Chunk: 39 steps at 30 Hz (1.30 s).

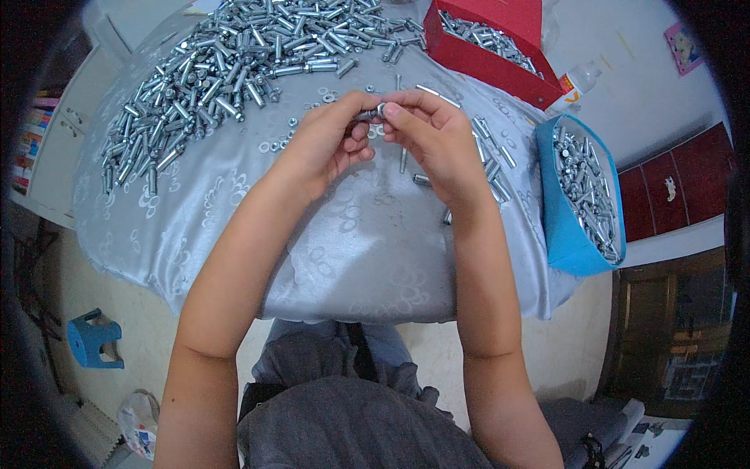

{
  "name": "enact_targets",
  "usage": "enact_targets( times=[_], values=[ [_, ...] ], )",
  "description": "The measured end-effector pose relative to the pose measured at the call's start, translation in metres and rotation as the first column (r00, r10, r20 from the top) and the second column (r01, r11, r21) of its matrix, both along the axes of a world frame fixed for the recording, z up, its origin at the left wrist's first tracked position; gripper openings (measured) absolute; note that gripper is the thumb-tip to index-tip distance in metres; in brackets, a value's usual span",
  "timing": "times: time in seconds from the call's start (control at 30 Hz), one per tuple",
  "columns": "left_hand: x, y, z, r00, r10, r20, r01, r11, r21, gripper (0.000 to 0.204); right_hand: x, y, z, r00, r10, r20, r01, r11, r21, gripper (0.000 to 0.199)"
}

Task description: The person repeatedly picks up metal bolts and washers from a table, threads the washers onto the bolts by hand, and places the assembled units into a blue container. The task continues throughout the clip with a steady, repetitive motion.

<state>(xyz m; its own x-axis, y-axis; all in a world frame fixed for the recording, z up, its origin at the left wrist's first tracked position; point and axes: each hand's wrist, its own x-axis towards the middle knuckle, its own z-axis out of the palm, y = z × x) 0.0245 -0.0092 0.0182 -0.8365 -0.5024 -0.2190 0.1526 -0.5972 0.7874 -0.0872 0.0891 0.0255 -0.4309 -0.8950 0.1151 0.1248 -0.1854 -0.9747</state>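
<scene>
Above the table, my two hands meet around one small metal anchor bolt (366,115). My left hand (324,141) is closed, pinching its shank between thumb and fingers. The thumb and forefinger of my right hand (441,141) grip a nut or washer (381,111) at the bolt's right end; which one is too small to tell. Loose washers (273,146) and nuts (293,123) lie beyond and beside my left hand. Several metal sleeve anchors (492,176) are scattered right of and under my right hand.
A large heap of sleeve anchors (211,74) covers the far left of the cloth-covered table (344,273). At the far right stands a red box (500,78) of anchors, with a plastic bottle (582,76) beside it. A blue fabric bin (566,242) full of anchors sits at the right edge.
</scene>
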Motion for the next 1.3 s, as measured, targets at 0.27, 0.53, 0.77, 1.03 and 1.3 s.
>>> enact_targets(
  times=[0.27, 0.53, 0.77, 1.03, 1.3],
  values=[
    [0.001, 0.002, 0.004, 0.995, -0.083, -0.046, 0.086, 0.995, 0.05, 0.021, -0.002, 0.003, 0.002, 0.987, 0.085, 0.134, -0.097, 0.991, 0.086, 0.021],
    [0.0, 0.007, 0.007, 0.997, 0.044, 0.059, -0.033, 0.984, -0.176, 0.046, 0.001, 0.004, 0.004, 0.989, -0.064, -0.13, 0.061, 0.998, -0.023, 0.023],
    [0.001, 0.002, 0.003, 0.942, 0.33, 0.064, -0.227, 0.764, -0.604, 0.052, 0.006, 0.001, 0.0, 0.913, -0.152, -0.378, 0.111, 0.986, -0.128, 0.021],
    [-0.001, -0.003, -0.004, 0.933, 0.358, 0.029, -0.255, 0.718, -0.647, 0.049, 0.007, 0.007, 0.008, 0.816, -0.149, -0.558, 0.168, 0.986, -0.016, 0.019],
    [0.0, -0.004, -0.009, 0.956, 0.289, 0.058, -0.164, 0.685, -0.71, 0.045, -0.006, 0.009, 0.003, 0.681, -0.1, -0.725, 0.156, 0.988, 0.01, 0.024]
  ],
)
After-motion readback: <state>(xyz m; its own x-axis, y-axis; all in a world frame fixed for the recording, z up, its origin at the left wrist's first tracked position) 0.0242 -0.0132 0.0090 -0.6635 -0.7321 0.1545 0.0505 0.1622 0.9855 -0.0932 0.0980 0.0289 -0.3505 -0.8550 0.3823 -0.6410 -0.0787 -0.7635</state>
